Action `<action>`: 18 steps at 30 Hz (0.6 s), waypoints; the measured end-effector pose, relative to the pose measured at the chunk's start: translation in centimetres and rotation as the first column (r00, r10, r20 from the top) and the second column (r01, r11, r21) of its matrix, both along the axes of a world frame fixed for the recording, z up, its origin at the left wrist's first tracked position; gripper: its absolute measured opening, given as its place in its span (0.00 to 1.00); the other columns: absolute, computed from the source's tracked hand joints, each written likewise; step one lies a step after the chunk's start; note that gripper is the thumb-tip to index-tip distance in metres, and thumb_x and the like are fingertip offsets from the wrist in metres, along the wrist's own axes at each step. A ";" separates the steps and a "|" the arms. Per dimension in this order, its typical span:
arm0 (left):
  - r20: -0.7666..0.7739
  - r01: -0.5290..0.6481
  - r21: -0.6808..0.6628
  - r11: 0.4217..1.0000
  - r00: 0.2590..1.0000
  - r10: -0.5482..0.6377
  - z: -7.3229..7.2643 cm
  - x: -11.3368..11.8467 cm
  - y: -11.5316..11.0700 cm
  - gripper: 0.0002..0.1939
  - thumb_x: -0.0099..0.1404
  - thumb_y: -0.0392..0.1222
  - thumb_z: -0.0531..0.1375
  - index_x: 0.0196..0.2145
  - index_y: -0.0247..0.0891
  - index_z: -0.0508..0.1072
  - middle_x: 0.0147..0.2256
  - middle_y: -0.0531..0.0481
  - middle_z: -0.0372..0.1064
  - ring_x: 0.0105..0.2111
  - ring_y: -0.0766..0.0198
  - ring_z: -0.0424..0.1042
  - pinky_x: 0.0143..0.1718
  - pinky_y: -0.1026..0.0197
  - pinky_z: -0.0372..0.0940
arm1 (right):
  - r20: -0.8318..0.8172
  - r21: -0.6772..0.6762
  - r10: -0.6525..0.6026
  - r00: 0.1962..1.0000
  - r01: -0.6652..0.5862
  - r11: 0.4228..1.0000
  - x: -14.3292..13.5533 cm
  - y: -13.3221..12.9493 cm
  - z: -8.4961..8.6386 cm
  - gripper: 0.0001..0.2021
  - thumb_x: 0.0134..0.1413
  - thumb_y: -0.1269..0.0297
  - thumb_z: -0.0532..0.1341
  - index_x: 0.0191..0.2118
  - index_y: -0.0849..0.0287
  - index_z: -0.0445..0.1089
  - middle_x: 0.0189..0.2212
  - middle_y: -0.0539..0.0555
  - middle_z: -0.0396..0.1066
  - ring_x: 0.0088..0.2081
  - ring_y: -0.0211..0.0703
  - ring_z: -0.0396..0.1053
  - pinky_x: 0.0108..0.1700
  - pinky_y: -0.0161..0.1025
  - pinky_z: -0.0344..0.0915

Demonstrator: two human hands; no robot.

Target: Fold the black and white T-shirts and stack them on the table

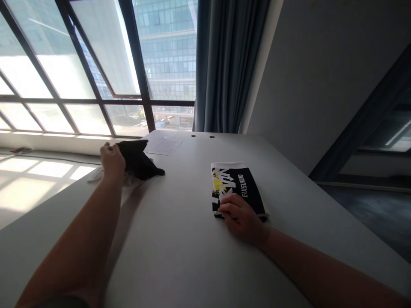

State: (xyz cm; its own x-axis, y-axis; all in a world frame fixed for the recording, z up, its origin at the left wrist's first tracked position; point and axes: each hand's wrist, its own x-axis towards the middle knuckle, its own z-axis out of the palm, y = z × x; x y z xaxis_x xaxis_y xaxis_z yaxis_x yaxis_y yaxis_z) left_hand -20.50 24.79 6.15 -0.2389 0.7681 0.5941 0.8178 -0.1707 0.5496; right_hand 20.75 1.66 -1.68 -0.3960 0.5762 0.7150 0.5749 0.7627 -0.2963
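At the table's left edge my left hand point(112, 160) is closed on the side of a black cloth point(138, 159), which is folded and held partly off the surface. Crumpled clear plastic point(129, 180) lies beneath the cloth and the hand. A folded T-shirt point(252, 192), black with white and yellow print and a white layer underneath, lies flat on the table to the right. My right hand point(241, 218) rests over its near edge, fingers curled together around the near-left part. The fingertips' exact grip is partly hidden.
The white table point(180, 239) reaches toward the window. Sheets of paper point(164, 143) lie at its far left, near two round holes point(212, 137). A blue curtain point(229, 64) hangs behind the far edge, with a grey wall point(321, 85) to the right.
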 end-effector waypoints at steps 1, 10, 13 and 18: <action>-0.004 -0.053 0.023 0.998 0.999 0.053 -1.3 0.2 0.1 0.21 0.79 0.39 0.39 0.60 0.18 0.56 0.67 0.19 0.51 0.71 0.41 0.47 0.70 0.38 0.49 | 0.021 -0.006 0.001 1.000 -0.001 1.000 0.0 0.0 0.0 0.10 0.67 0.73 0.55 0.43 0.55 0.72 0.41 0.56 0.71 0.44 0.46 0.68 0.48 0.45 0.69; -0.434 -0.116 -0.523 0.844 0.889 -0.146 -8.5 0.6 2.1 0.31 0.72 0.52 0.54 0.69 0.44 0.64 0.77 0.40 0.38 0.75 0.39 0.40 0.71 0.31 0.41 | 0.369 -0.004 -0.326 0.870 0.352 0.936 -0.1 0.2 0.0 0.18 0.63 0.68 0.63 0.58 0.59 0.74 0.57 0.64 0.69 0.60 0.60 0.63 0.64 0.61 0.59; -0.472 -0.143 -0.453 0.880 0.876 -0.100 -8.2 1.1 1.8 0.32 0.71 0.51 0.55 0.70 0.43 0.63 0.76 0.38 0.37 0.75 0.35 0.37 0.70 0.28 0.39 | 0.407 -0.024 -0.409 0.816 0.457 0.889 0.1 0.5 0.2 0.22 0.63 0.61 0.67 0.61 0.59 0.73 0.62 0.65 0.66 0.62 0.64 0.62 0.66 0.64 0.56; -0.471 0.072 -0.135 0.988 0.873 -0.128 -6.1 7.5 -2.4 0.25 0.72 0.45 0.55 0.64 0.38 0.69 0.68 0.35 0.60 0.67 0.39 0.57 0.65 0.36 0.54 | 0.434 -0.191 -0.325 0.840 0.439 0.878 1.6 1.2 2.2 0.21 0.67 0.59 0.63 0.62 0.58 0.74 0.62 0.62 0.69 0.62 0.59 0.66 0.66 0.57 0.62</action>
State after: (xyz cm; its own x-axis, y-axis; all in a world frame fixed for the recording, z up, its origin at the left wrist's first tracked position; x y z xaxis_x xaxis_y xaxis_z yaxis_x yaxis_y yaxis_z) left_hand -13.00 22.43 0.02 0.1333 0.8394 0.5269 0.9668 -0.2271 0.1171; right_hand 22.31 2.83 0.53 -0.3078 0.8856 0.3477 0.9120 0.3788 -0.1574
